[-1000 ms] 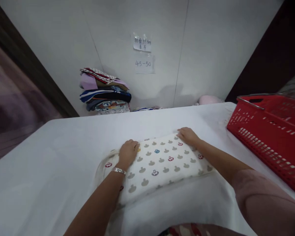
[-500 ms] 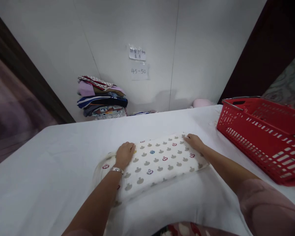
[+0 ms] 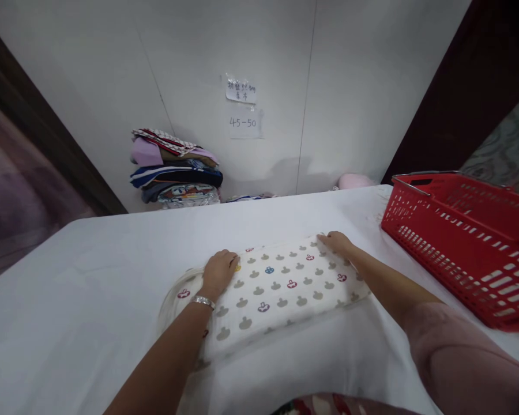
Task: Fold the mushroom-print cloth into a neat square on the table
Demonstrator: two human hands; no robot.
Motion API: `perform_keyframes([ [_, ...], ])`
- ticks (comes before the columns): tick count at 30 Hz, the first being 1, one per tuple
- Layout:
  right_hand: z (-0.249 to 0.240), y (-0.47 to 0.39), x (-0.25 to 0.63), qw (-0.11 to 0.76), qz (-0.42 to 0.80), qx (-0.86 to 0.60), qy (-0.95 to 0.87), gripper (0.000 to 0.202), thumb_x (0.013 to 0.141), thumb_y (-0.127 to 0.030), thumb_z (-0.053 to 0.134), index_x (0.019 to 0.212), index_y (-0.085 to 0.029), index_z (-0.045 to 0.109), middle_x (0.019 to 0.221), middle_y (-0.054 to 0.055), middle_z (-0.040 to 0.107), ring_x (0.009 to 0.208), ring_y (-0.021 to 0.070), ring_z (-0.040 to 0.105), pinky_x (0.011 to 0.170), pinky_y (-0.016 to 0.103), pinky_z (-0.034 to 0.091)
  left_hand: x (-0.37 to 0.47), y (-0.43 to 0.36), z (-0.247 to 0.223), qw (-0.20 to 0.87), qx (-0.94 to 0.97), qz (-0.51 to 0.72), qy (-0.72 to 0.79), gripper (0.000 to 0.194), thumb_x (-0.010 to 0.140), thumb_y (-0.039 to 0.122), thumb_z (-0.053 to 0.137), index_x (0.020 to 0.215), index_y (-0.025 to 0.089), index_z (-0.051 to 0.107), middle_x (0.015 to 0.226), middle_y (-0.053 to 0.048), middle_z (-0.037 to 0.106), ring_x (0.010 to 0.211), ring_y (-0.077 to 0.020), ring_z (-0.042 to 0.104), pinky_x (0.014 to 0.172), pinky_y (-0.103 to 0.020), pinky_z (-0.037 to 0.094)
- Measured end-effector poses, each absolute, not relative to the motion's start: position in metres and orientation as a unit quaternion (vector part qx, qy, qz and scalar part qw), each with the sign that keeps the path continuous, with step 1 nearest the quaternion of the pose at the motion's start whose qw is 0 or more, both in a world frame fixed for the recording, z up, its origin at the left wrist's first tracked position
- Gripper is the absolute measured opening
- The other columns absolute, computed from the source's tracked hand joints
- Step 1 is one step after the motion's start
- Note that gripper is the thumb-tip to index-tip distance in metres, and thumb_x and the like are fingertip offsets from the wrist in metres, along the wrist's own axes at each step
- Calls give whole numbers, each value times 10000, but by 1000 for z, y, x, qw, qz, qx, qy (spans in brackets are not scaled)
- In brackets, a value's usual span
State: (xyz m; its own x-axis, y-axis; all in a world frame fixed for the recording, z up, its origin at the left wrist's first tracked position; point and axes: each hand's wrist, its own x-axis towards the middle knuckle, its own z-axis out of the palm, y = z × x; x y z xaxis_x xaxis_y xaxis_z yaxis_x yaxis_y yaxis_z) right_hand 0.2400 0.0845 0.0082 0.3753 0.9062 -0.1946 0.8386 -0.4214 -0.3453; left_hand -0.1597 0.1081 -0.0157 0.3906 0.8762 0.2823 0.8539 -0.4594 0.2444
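A white cloth [image 3: 281, 294] printed with grey and coloured mushroom shapes lies folded in a long strip across the table. Its left end curves round in soft layers, while the near edge hangs slightly loose. My left hand [image 3: 220, 272], with a silver bracelet at the wrist, rests over the cloth's left part, fingers bent and closed on its far edge. At the far right corner, my right hand [image 3: 338, 242] pinches the fabric between thumb and fingers. The underside of the cloth and some fingertips are hidden.
A red plastic basket [image 3: 454, 242] with metal handles stands on the right of the white-covered table [image 3: 90, 288]. Behind the table, folded fabrics [image 3: 177, 167] are stacked against the wall. Two paper notes [image 3: 244, 122] hang there, and a pink rounded item [image 3: 354, 181] shows beyond the far edge.
My right hand has shifted slightly left and away along the cloth's far edge. My left hand keeps nearly the same place on the cloth. The view has moved a little.
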Motion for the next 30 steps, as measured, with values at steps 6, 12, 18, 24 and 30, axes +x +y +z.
perform_keyframes([
  [6,-3,81,236,133,99,-823,-544,364,881,-455,417,955,-166,627,1009,114,668,917,219,600,718,269,409,-156,107,-9,32,836,188,514,294,903,339,391,894,199,649,888,-43,627,886,-194,554,805,-315,402],
  [12,-10,72,239,93,95,-845,-518,373,897,-457,372,985,-175,602,1038,117,656,954,226,590,707,274,396,-148,111,-9,47,836,162,523,277,891,350,429,890,200,662,903,-44,634,888,-198,568,807,-320,407],
  [18,-8,74,237,99,89,-840,-526,385,911,-467,331,982,-186,584,1017,112,655,941,235,587,689,286,388,-151,111,-14,24,827,177,533,292,898,353,413,874,200,660,878,-46,631,878,-205,570,787,-328,407],
  [24,-9,73,235,95,81,-842,-524,390,921,-458,307,983,-185,578,1008,112,654,949,234,585,700,291,388,-151,109,-11,35,824,187,533,279,896,349,416,870,203,653,874,-41,631,862,-194,572,771,-317,407],
  [30,-10,74,234,97,80,-851,-509,399,920,-473,304,975,-193,583,1013,108,658,955,227,591,713,287,395,-149,107,-4,-3,833,166,528,288,904,350,407,858,205,651,888,-54,628,878,-210,566,774,-339,390],
])
